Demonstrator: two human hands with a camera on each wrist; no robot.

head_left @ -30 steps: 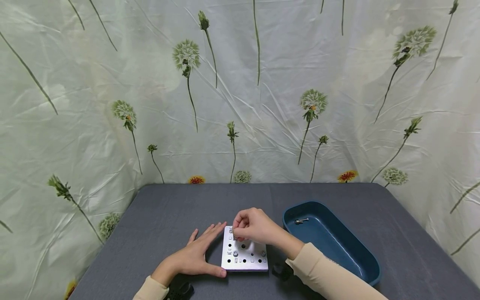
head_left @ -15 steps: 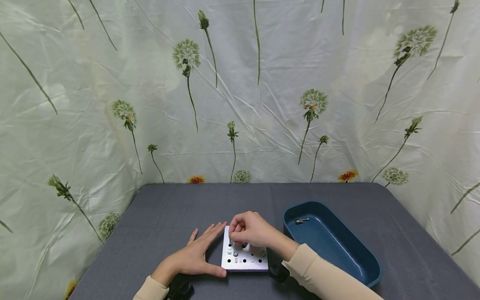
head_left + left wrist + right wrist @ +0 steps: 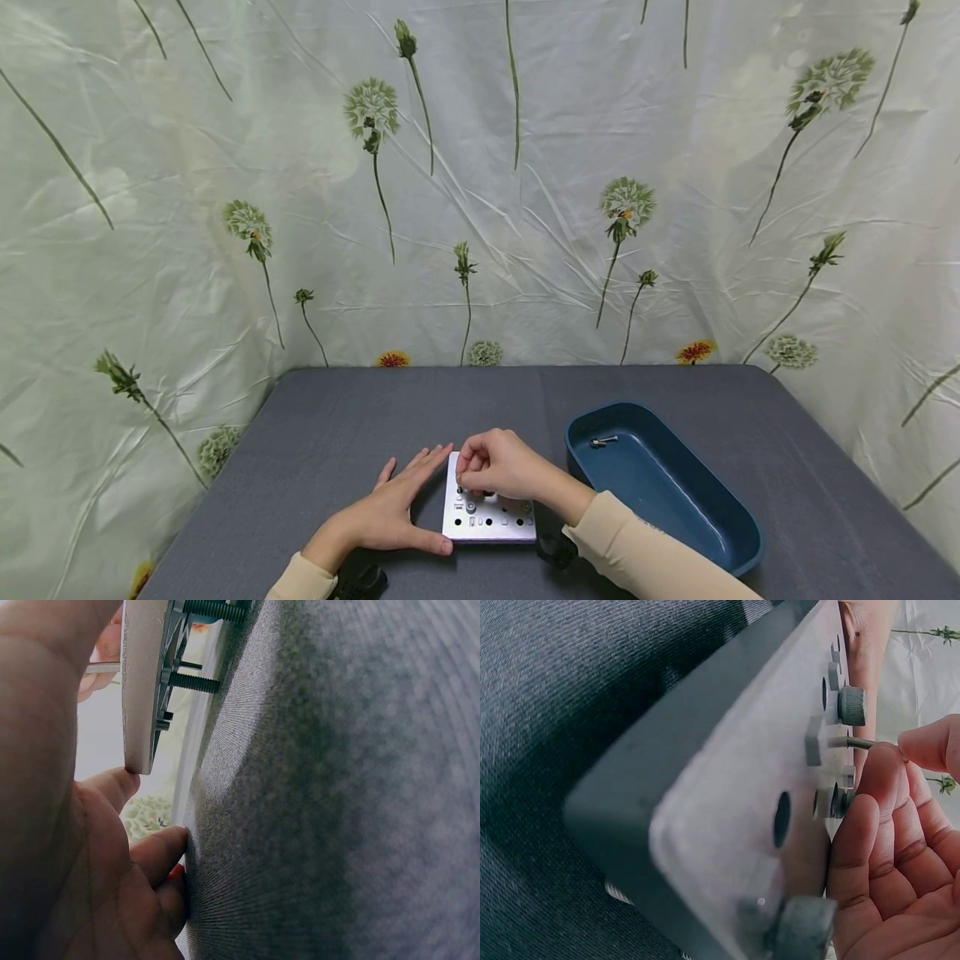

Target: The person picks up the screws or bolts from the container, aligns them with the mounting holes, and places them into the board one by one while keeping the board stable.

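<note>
A pale metal plate [image 3: 480,532] with holes and small raised blocks lies on the grey table. My left hand [image 3: 393,510] spreads along its left side, thumb at the near corner and fingertips at the far one. Above the plate's left half, my right hand [image 3: 504,464] pinches a thin screw [image 3: 859,742] between thumb and forefinger. The screw's tip is at the plate's face; whether it is inside a hole I cannot tell. Socket-head bolts [image 3: 853,706] sit in other holes. In the left wrist view, threaded shanks [image 3: 193,681] stick out beneath the plate.
A dark blue tray [image 3: 752,537] stands right of the plate, under the right forearm's far side. A few small screws [image 3: 602,442] lie in its far left corner. A flowered curtain [image 3: 525,208] hangs behind the table [image 3: 375,408].
My right hand has moved slightly left and nearer along the plate, still pinching the screw, whose lower end has come down to the plate. The left hand stays in place.
</note>
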